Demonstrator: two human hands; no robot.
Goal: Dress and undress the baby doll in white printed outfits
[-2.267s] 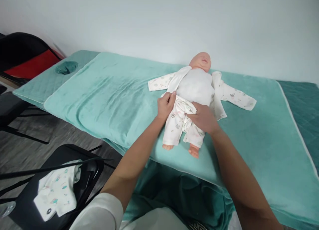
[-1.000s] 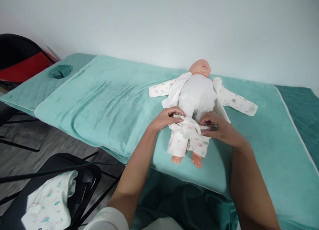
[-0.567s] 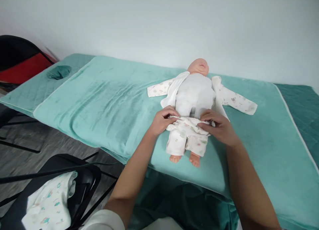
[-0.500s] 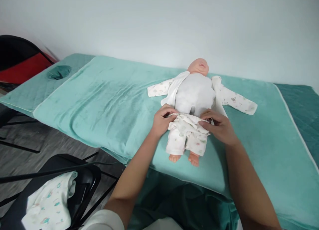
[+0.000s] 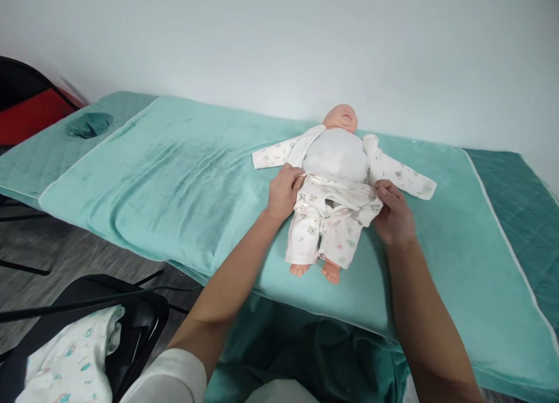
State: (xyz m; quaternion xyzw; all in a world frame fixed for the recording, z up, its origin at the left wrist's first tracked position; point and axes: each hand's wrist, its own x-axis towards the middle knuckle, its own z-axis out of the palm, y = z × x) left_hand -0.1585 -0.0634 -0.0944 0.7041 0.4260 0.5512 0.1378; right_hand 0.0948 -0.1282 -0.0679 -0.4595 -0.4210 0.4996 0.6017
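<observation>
A baby doll (image 5: 335,157) lies on its back, its head toward the wall and its bare feet toward me. White printed pants (image 5: 334,214) cover its legs and reach up to its belly; a small gap shows at the crotch. My left hand (image 5: 283,192) is closed on the waistband at the pants' left side. At the right side, my right hand (image 5: 394,212) pinches the waistband and holds it stretched outward. The doll's printed jacket (image 5: 399,170) lies open, with both sleeves spread to the sides.
The doll rests on a massage table with a green cover (image 5: 174,170), set against a white wall. A face hole (image 5: 89,125) is at the left end. On a black folding chair (image 5: 144,315) at lower left lies a folded printed cloth (image 5: 72,359). A red and black chair (image 5: 32,112) stands farther back.
Both hands have drawn the pants' waistband up from the doll's thighs to its belly. The bunched fabric is now spread flatter. The right hand has pulled its side outward.
</observation>
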